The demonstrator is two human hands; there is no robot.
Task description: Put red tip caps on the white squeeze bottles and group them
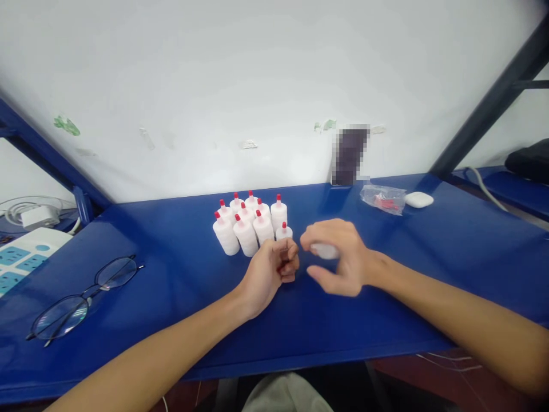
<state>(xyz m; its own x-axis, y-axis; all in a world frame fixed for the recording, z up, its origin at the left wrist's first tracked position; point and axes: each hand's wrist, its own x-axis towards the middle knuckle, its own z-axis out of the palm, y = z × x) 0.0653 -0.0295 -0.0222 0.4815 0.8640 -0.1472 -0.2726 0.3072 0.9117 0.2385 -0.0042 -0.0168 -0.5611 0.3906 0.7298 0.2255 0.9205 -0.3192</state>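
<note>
My left hand (268,274) is in front of the bottles, its fingers curled in. Whatever it may hold is hidden, though a dark reddish spot shows between the fingers. To its right, my right hand (343,257) is slightly blurred, with the thumb held apart below. Its fingers curl round a white bottle (325,250), mostly covered by the hand. Several white squeeze bottles (246,236) with red-tipped nozzles stand upright in a cluster just beyond my left hand. One white bottle (283,232) stands closest to the left fingertips, its lower part hidden.
Eyeglasses (88,294) lie on the blue table (180,326) at left, beside a power strip (36,254). At the back right are a clear bag (384,199) with red pieces, a white rounded case (419,199) and a pixelated dark upright object (350,155) against the wall.
</note>
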